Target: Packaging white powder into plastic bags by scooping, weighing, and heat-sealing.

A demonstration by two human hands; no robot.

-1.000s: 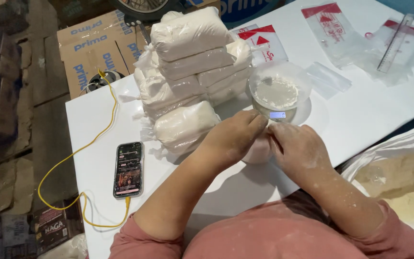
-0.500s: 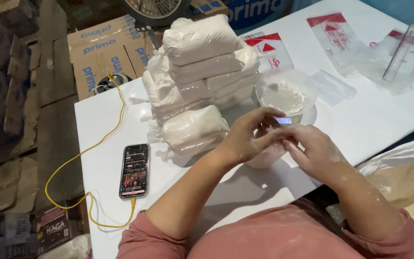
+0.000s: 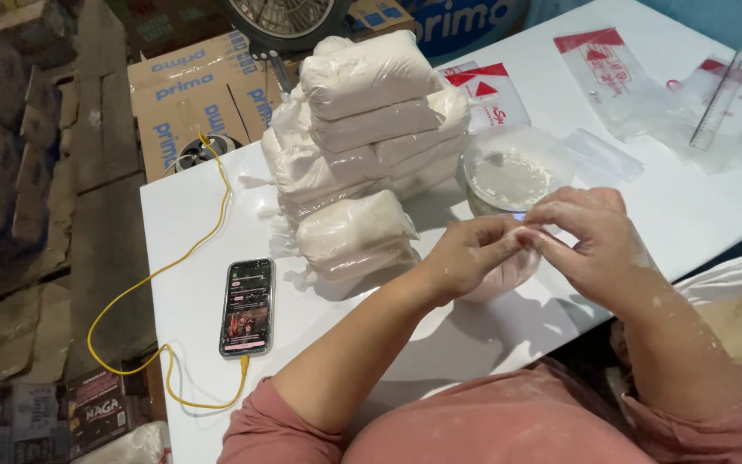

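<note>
Pinching the neck of the small flour-filled plastic bag (image 3: 501, 273) between both sets of fingertips, you had your left hand (image 3: 465, 258) and right hand (image 3: 590, 239) meeting just above it — each closed narrowly on the twisted top of the plastic, not on the bulging body below. The bag itself hung low between your hands, its base resting on or just over the white table (image 3: 689, 215) near the front edge; its underside was hidden, so I could not tell which.

A tidy closure here called for keeping the twist tight and close to the powder, so no slack pocket of air stayed under the knot. Both hands were dusted white, and slippery plastic could have slid out of so fine a pinch — a firmer hold lower on the neck would have helped. The bowl on the scale (image 3: 513, 176) stood just behind your hands, and the stack of filled bags (image 3: 362, 146) lay to the left, beside the phone (image 3: 247, 306) on its yellow cable (image 3: 143, 283).
</note>
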